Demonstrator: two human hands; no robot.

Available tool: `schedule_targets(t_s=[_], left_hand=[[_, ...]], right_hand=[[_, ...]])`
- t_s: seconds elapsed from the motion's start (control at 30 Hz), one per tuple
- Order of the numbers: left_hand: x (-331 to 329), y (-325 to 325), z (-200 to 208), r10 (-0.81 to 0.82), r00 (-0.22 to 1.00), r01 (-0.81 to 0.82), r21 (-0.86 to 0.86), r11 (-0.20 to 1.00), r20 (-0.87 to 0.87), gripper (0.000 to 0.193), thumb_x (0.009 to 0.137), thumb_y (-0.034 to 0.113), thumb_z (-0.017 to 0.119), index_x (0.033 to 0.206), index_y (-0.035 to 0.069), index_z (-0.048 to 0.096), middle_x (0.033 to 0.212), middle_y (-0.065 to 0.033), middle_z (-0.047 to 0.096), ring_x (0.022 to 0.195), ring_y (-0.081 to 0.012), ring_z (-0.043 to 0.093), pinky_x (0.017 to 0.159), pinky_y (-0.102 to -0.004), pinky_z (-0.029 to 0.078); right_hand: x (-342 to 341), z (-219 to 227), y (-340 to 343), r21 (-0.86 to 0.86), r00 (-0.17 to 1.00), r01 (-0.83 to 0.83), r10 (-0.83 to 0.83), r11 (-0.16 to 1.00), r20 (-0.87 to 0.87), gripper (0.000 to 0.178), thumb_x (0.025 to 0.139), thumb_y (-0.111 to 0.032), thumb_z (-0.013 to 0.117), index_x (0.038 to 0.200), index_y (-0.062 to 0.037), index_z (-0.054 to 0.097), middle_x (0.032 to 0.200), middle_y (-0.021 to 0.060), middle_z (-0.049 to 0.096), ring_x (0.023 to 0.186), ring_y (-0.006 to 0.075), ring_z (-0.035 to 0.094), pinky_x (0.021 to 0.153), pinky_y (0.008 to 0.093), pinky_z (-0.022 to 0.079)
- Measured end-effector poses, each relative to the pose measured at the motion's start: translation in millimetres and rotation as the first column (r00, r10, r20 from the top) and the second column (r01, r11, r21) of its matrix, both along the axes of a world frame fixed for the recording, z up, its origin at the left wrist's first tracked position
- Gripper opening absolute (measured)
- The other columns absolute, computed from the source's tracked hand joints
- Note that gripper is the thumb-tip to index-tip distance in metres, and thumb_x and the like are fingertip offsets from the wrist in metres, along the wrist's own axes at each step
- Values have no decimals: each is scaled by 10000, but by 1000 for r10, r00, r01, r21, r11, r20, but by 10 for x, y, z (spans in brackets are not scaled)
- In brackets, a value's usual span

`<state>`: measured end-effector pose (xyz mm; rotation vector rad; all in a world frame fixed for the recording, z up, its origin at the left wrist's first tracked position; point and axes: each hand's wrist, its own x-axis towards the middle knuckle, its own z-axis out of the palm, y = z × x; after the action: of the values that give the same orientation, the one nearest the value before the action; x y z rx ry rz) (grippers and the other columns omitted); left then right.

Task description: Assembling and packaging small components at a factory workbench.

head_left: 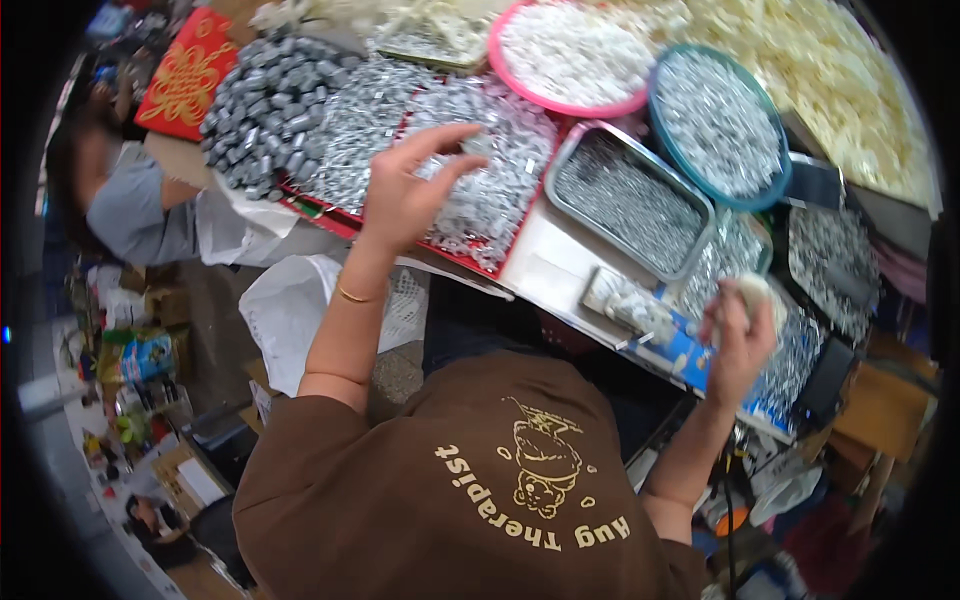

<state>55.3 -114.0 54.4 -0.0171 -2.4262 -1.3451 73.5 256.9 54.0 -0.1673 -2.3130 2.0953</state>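
Over the red tray [497, 262] of small clear plastic pieces [480, 205], my left hand [405, 195] is raised with thumb and forefinger curled toward each other. A small translucent piece [477, 146] shows between those fingertips, blurred. My right hand [742, 345] is closed around a whitish rounded part [756, 291], partly covered by the fingers. Below it lie shiny metal pieces [785, 375]. Left of the right hand, a worn pale block-like fixture [628, 300] with a thin metal tip sits at the table's front edge.
Grey cylindrical parts [275, 110] are heaped at the back left, beside a red box [185, 75]. A metal tray [690, 262] of tiny metal parts, a pink basin [495, 50] and a teal basin [655, 95] hold more pieces. Another person [145, 215] sits at the left.
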Motion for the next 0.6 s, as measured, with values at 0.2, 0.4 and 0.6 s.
schedule_targets(t_s=[0.2,0.4,0.6], left_hand=[[109,1331,-53,-559,828,561,49,826,-46,332,787,106,821,1102,63,727,1129,-79,738,985,-209,682,900,-337,501],[194,1768,-339,-570,821,557,-177,811,-29,287,764,248,829,1010,135,733,1108,8,714,1072,-185,594,985,-395,302],[220,1803,-405,-546,837,540,-194,819,21,267,753,276,825,959,140,724,1025,27,682,1054,-192,591,982,-447,274]], right_hand=[[25,-41,-30,-22,1000,8,-9,1000,-18,187,1005,-148,589,1090,9,644,788,35,624,575,75,550,509,216,418],[116,-247,197,-54,997,73,-71,996,29,203,1021,-181,585,1103,-6,646,800,28,629,591,68,558,519,205,410],[276,-226,239,-41,993,117,-117,992,2,192,1010,-160,591,1112,-10,652,801,29,630,595,63,560,522,203,412]])
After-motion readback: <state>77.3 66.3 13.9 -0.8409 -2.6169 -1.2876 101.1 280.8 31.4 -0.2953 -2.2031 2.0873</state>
